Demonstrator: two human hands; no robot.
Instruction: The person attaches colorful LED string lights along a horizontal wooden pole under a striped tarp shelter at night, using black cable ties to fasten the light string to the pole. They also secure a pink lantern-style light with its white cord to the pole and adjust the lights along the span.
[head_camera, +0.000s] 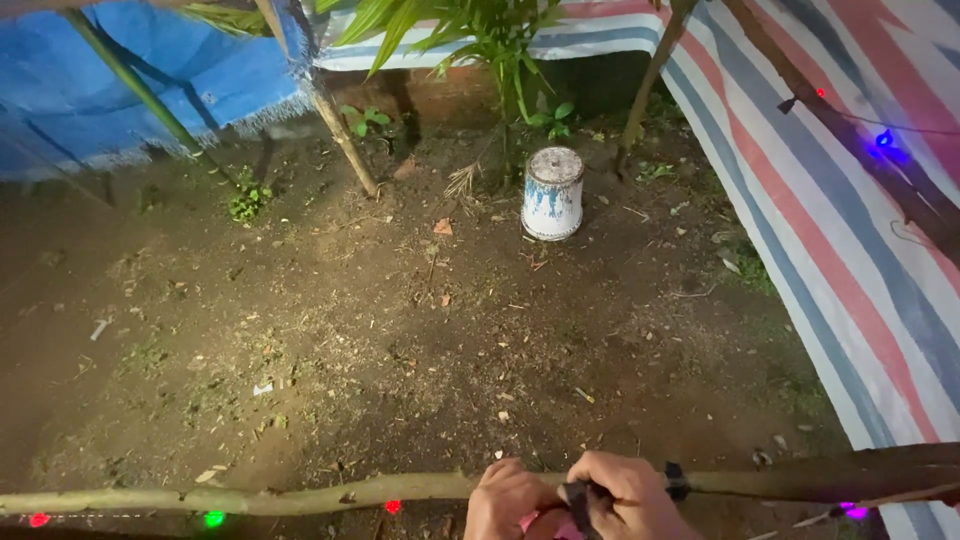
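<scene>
Both hands, left hand (508, 500) and right hand (625, 495), pinch a black strap (580, 497) against the long horizontal wooden pole (300, 495), where coloured fairy lights (213, 518) already hang and one black tie (676, 481) sits fastened.

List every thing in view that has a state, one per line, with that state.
Left hand: closed on the black tape.
Right hand: closed on the black tape.
Pole: lying horizontal, taped.
Bucket: upside down on the dirt.
String lights: lit, red and green.
Blue tarp: hanging.

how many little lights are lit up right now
6: red, green, red under the pole; purple at its right; red, blue upper right. Hands may hide more.
</scene>
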